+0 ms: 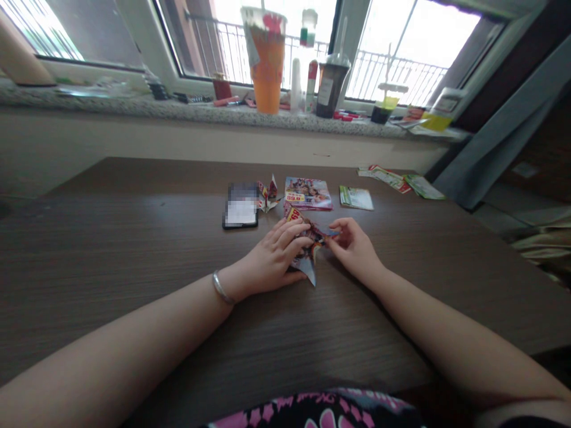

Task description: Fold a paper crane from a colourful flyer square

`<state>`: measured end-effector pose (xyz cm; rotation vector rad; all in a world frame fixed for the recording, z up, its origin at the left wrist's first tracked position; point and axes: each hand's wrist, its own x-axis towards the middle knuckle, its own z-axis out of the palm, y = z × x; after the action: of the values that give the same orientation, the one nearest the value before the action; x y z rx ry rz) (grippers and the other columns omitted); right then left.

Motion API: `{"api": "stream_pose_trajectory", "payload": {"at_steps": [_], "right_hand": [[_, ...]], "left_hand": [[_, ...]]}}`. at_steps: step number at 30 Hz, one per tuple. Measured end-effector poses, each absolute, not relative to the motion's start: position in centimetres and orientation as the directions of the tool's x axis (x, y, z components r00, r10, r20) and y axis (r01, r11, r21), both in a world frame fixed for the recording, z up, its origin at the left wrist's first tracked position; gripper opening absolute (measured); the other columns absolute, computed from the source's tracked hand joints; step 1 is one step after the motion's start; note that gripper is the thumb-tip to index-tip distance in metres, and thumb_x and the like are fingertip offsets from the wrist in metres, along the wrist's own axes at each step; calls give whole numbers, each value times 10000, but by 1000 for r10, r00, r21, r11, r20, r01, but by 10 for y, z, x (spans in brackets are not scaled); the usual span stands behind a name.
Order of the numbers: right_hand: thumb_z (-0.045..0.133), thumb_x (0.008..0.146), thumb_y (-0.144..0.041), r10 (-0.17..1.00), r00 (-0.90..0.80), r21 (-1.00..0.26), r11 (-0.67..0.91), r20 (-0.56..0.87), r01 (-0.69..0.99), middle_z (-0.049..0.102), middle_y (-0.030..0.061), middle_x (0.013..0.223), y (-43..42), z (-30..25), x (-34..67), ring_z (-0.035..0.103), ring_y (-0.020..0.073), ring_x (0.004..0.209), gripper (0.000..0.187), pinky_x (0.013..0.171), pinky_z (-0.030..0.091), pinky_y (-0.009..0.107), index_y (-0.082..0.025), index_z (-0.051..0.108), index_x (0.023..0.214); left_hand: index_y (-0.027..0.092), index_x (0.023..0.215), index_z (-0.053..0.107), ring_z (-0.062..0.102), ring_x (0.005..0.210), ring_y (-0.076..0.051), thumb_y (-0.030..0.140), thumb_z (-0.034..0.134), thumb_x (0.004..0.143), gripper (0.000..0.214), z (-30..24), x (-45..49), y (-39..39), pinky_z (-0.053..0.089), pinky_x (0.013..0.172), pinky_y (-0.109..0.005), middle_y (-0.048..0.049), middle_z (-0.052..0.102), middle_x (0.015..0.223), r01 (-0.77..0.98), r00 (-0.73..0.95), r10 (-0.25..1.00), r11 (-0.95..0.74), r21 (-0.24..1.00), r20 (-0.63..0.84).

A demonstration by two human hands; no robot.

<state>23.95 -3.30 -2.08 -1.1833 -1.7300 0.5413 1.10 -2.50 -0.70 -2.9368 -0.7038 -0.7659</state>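
Note:
A partly folded sheet of glossy printed paper (307, 268) lies on the table in front of me, with a pointed pale corner toward me. My left hand (275, 252) rests over its left side, fingers stretched out and lying on it. At its right side my right hand (354, 246) has thumb and fingers pinched on an edge of the paper. Just beyond are a stack of printed paper squares (307, 193) and a small folded paper figure (269, 196). Left of the figure lies a phone (241, 205) with a blurred screen. My hands hide parts of the folds.
The brown table (134, 238) reaches the wall under a window. Green-and-white paper pieces (355, 198) lie at the back right, with several strips (392, 180) farther off. Above, the stone sill (187, 112) holds an orange cup (267, 77), a dark drink cup (332, 86) and bottles.

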Motion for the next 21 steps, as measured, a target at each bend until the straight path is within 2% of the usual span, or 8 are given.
{"api": "stream_pose_trajectory", "payload": {"at_steps": [2,4,7,10,13,17,21], "right_hand": [[593,805,-291,925,-58,-860,371,375,350,589,-24,769,-28,-26,240,582,130,536,221,528,543,289,-255,444,965],[626,776,-323,951,-12,-928,306,310,215,609,-14,832,-24,-30,241,595,125,527,278,503,546,284,-257,422,952],[668,738,-354,968,33,-962,243,249,127,623,-7,884,-20,-32,243,604,120,521,337,464,535,262,-255,413,935],[658,751,-342,962,14,-946,265,272,189,624,-10,868,-23,-28,242,589,113,513,308,475,530,259,-254,422,927],[614,794,-298,935,-61,-884,350,349,312,618,-7,848,-30,-23,240,593,122,546,231,507,524,266,-253,441,940],[592,803,-202,862,-151,-717,490,485,496,600,-9,814,-41,-14,238,598,125,605,211,578,527,267,-244,489,983],[593,802,-157,802,-275,-602,584,530,545,608,1,852,-47,-8,237,613,123,674,191,641,537,261,-230,522,964]], "left_hand": [[155,1323,387,272,1381,-327,465,648,796,665,-8,10,-24,230,1157,-528,-182,350,1436,422,781,419,-901,104,463],[153,1380,314,251,1392,-330,493,664,776,777,-9,9,-24,221,1159,-531,-190,326,1456,410,786,417,-904,118,457],[153,1418,252,234,1399,-337,508,669,768,849,-11,8,-23,223,1154,-540,-199,294,1477,410,788,420,-903,124,450],[157,1433,217,226,1406,-332,491,650,792,843,-11,9,-22,236,1150,-538,-203,277,1489,421,773,431,-898,132,465],[146,1442,199,209,1417,-322,494,636,804,848,-11,10,-21,241,1154,-520,-209,265,1499,434,763,440,-892,129,473],[114,1443,215,179,1428,-321,517,632,797,869,-10,10,-24,215,1170,-496,-212,243,1513,453,767,433,-888,79,473],[119,1451,218,197,1424,-322,539,612,804,867,-7,11,-27,164,1179,-507,-191,287,1505,456,762,416,-889,45,496]]}}
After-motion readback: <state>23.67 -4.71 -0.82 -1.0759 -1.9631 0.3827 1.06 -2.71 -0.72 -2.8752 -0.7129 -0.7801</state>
